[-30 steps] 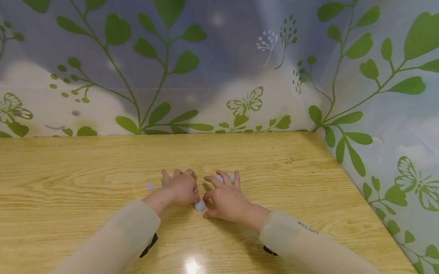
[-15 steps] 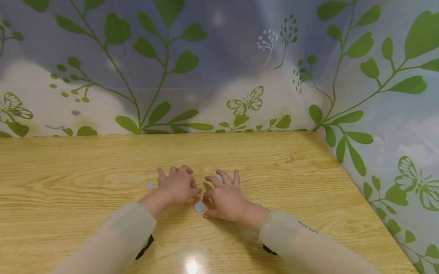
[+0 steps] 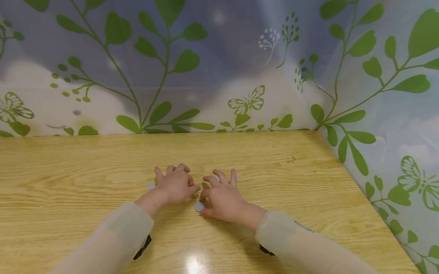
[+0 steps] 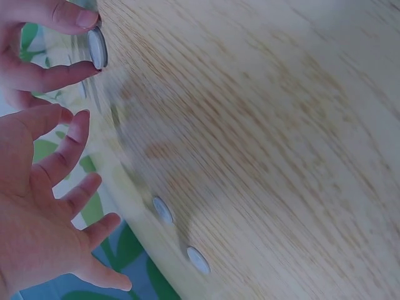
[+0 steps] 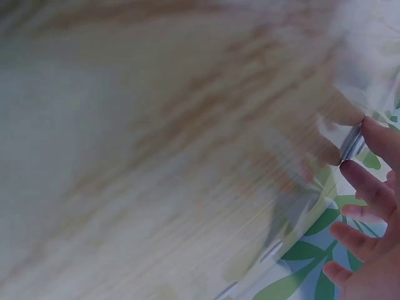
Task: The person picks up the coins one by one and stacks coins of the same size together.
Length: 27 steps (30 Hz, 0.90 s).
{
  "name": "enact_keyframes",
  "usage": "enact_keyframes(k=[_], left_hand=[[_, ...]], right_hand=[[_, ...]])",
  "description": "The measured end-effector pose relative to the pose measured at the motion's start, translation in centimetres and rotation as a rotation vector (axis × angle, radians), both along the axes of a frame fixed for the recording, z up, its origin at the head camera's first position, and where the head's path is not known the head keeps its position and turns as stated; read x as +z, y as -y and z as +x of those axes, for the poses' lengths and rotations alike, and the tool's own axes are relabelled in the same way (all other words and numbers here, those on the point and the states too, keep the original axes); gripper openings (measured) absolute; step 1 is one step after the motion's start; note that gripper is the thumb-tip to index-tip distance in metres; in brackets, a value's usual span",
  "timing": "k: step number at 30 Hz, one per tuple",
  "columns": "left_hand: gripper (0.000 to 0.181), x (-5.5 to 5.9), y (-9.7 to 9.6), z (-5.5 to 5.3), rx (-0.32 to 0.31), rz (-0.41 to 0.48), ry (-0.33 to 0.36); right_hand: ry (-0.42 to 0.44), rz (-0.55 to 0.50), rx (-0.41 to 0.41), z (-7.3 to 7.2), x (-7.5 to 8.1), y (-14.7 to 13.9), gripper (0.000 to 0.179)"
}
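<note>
My right hand pinches a small stack of round grey coin-like discs between thumb and index finger, low over the table. Its other fingers spread outward. In the left wrist view the stack shows a pale flat face with a raised rim. Just to the left, my left hand hovers with loosely bent, spread fingers and holds nothing. Past it lie two single discs, the nearer disc and the farther disc. On the right side, another disc peeks out behind my right fingers.
The wood-grain table meets a printed curtain with leaves and butterflies at its back and right edges. Right of my right hand, two discs show nearly edge-on, one a thin disc.
My left hand has drawn back up and left from the stack, which it was touching. My right thumb and index finger have come in onto the stack's edge.
</note>
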<state>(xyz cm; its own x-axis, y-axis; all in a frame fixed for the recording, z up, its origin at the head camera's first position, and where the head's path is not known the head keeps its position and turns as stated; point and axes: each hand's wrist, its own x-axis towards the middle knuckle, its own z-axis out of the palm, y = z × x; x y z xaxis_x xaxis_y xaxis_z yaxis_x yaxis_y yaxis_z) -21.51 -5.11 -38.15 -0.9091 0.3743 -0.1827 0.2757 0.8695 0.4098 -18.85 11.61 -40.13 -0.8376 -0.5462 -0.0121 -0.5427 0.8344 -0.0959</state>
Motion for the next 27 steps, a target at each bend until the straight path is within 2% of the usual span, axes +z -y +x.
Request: enact_keyframes(k=[9, 20, 27], left_hand=[[0.029, -0.2, 0.4, -0.2, -0.002, -0.002, -0.008], [0.029, 0.0, 0.8, -0.1, 0.029, -0.014, -0.005], [0.025, -0.3, 1.5, -0.1, 0.038, 0.028, -0.027]], right_hand=[[-0.004, 0.012, 0.000, 0.0, 0.0, 0.1, 0.020], [-0.003, -0.003, -0.019, -0.3, -0.1, -0.2, 0.020], [-0.011, 0.000, -0.023, -0.2, -0.2, -0.2, 0.019]])
